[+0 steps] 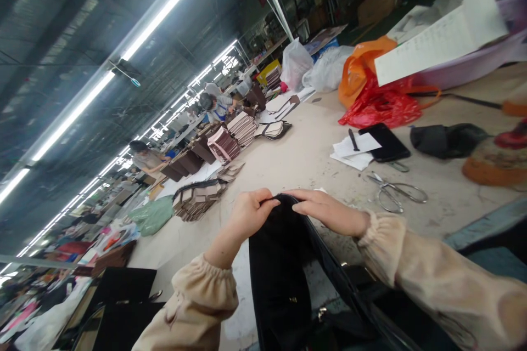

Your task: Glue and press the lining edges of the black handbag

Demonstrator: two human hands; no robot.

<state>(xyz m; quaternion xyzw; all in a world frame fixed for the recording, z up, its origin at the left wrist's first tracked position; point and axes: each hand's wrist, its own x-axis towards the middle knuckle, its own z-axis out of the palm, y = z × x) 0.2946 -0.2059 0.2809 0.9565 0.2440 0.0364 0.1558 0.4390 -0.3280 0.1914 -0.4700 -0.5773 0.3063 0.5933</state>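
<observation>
A black bag (274, 263) with small metal fittings hangs down in front of me, its upper edge bent into a curve. My left hand (252, 214) pinches this edge between thumb and fingers. On the other side of the curve, my right hand (325, 211) grips the same edge, thumb inside and fingers along the outside. The bag's lower part runs out of the bottom of the view, partly behind my right sleeve. To the right of my hands, a pair of scissors (396, 192) lies on the table (280, 162).
A black tablet-like slab (385, 142) and white papers (349, 151) lie beyond the scissors. Red (381, 104) and orange plastic bags sit behind them. Stacks of brown pieces (200, 197) line the left edge. Black boxy items (123, 285) stand lower left. Two people work farther back.
</observation>
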